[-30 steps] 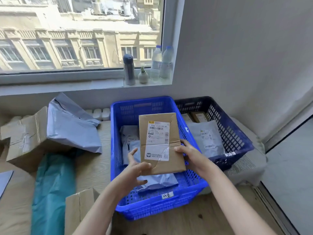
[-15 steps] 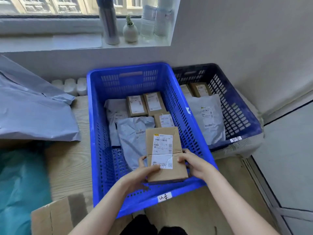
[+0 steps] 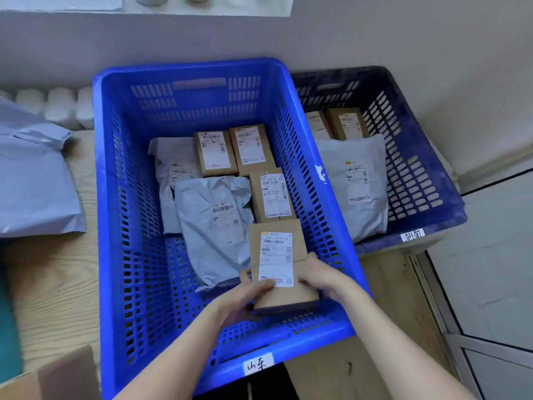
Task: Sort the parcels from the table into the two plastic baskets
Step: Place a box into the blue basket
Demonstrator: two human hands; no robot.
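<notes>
Flat cardboard parcel (image 3: 277, 264), left hand (image 3: 245, 298), right hand (image 3: 323, 277), slotted blue plastic basket (image 3: 121, 197)

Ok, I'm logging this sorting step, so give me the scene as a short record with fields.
held item: brown cardboard parcel with a white label
left hand: grips the parcel's near left edge
right hand: grips its right side
position: inside the bright blue basket, near its front right corner
already in that basket: three brown boxes, two grey mailer bags
dark blue basket: to the right, holds two brown boxes and one grey mailer bag
</notes>
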